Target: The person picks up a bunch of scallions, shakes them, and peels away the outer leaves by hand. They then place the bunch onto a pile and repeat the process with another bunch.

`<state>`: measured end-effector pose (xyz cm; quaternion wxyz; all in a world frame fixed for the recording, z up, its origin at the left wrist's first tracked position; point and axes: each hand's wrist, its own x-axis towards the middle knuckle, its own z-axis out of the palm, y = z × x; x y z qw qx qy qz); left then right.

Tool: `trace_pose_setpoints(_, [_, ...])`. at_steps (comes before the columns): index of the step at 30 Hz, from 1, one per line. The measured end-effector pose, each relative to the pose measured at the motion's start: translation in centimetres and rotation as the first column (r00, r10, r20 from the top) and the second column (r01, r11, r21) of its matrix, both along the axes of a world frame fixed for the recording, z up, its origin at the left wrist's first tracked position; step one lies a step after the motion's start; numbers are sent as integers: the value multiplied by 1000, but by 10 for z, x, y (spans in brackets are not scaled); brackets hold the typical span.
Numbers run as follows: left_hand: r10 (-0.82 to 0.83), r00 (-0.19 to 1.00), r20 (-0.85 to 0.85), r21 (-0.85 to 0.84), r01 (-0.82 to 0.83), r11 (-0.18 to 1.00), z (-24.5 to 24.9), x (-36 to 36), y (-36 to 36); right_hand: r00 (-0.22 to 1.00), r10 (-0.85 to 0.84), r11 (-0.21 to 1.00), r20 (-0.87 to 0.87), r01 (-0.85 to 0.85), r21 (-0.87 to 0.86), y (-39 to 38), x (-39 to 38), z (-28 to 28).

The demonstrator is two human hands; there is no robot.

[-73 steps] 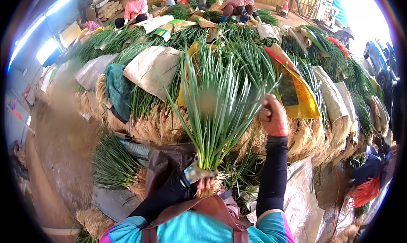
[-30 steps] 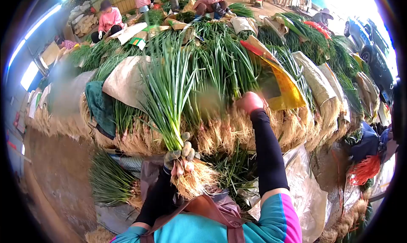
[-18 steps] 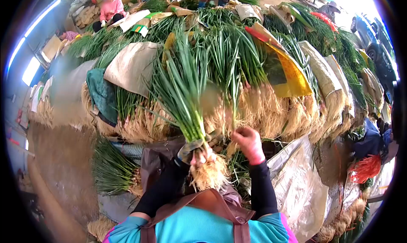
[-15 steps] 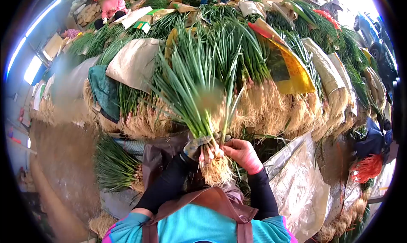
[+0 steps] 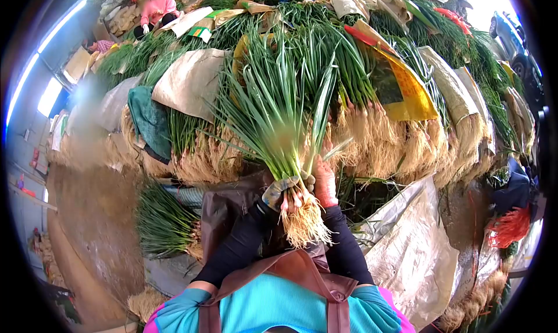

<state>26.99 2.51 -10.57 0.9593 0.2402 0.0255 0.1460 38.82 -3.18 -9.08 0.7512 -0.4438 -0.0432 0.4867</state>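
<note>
In front of my chest a bunch of green onions point(image 5: 273, 118) stands upright, leaves up and pale roots hanging down. My left hand point(image 5: 280, 193), in a patterned glove, is wrapped round its stems just above the roots. My right hand point(image 5: 324, 182) looks bare and is closed at the right side of the same bunch, on stems beside the leaves; its fingertips are partly hidden. Behind the bunch lie long rows of green onions point(image 5: 200, 152) with their roots toward me.
A smaller pile of green onions point(image 5: 165, 219) lies at the left. Pale plastic sheeting point(image 5: 410, 246) is at the right, near red strings point(image 5: 508, 228). Sacks point(image 5: 189, 83) cover parts of the rows. A person in pink point(image 5: 157, 10) sits at the far left.
My right hand has moved up and slightly left along the bunch, turning more upright. A bent leaf now sticks out to its right. The view has shifted slightly.
</note>
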Motion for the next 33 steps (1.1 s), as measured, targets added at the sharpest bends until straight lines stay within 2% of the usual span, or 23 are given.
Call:
trace_pose_setpoints(3, [3,994,-113,58,3,998,-7,3,7,996,-80,996,29,78,43,3,1,-5])
trace_pose_setpoints(5, [11,996,-92,46,-7,999,-12,4,4,994,-94,995,63,91,47,-4,4,-18])
trace_pose_setpoints(7, [4,999,-46,-105,-9,994,5,4,-3,877,-162,978,453,82,192,-15,-1,-13])
trace_pose_setpoints(8, [-78,987,-143,-278,36,960,0,5,-2,760,-284,953,585,289,88,-16,-3,-28])
trace_pose_setpoints(9, [1,969,-246,-74,-20,997,2,15,-14,802,-224,932,554,343,-118,-20,8,-54])
trace_pose_setpoints(11, [-24,980,-198,-43,16,999,-9,19,-11,896,-267,943,355,319,-97,-16,13,-100])
trace_pose_setpoints(12, [-2,969,-249,72,21,997,-18,14,-11,356,-21,874,934,461,-156,-26,13,-89])
trace_pose_setpoints(13, [-2,969,-249,73,21,997,-21,11,-12,419,-78,887,905,444,-129,-25,10,-76])
trace_pose_setpoints(14, [-10,961,-277,88,36,995,-23,9,-12,107,136,878,985,448,-169,-30,12,-69])
trace_pose_setpoints(15, [-18,953,-302,105,52,993,-25,9,-12,-220,335,861,916,467,-203,-35,19,-66])
trace_pose_setpoints(16, [-24,966,-257,47,37,998,-31,9,-14,-141,378,844,915,458,-278,-36,22,-82])
trace_pose_setpoints(17, [5,970,-243,3,-5,1000,-25,11,-14,-182,431,844,884,427,-323,-42,42,-118])
trace_pose_setpoints(18, [-20,974,-228,-76,3,997,-3,8,-13,92,633,676,769,418,-607,-75,53,-116])
trace_pose_setpoints(19, [-38,977,-211,-160,4,987,17,3,-14,87,646,648,759,464,-604,-79,56,-131])
trace_pose_setpoints(20, [23,979,-204,3,-22,1000,23,-3,-4,-32,874,464,485,350,-814,-99,65,-170])
trace_pose_setpoints(21, [139,990,-31,-8,-140,990,23,-7,8,-305,945,-164,-113,-146,-976,-125,76,-227])
trace_pose_setpoints(23, [28,997,78,51,-32,998,21,-10,24,-527,849,39,47,-25,-999,-129,70,-158])
trace_pose_setpoints(25, [125,948,292,-23,-124,992,44,-9,20,-399,845,466,357,221,-857,-88,69,-86])
trace_pose_setpoints(26, [148,934,324,-32,-145,989,58,-13,20,-325,715,686,619,159,-710,-60,71,-58])
trace_pose_setpoints(27, [153,932,330,-46,-146,988,64,-13,20,-158,601,796,783,200,-571,-29,61,-16])
trace_pose_setpoints(29, [151,937,317,-65,-137,988,74,-15,19,-149,510,830,847,342,-440,19,50,18])
trace_pose_setpoints(31, [154,945,287,-81,-136,987,78,-18,17,-152,629,764,763,303,-570,45,52,21])
trace_pose_setpoints(33, [159,965,208,-108,-139,984,75,-17,21,-205,566,807,799,338,-485,40,48,22])
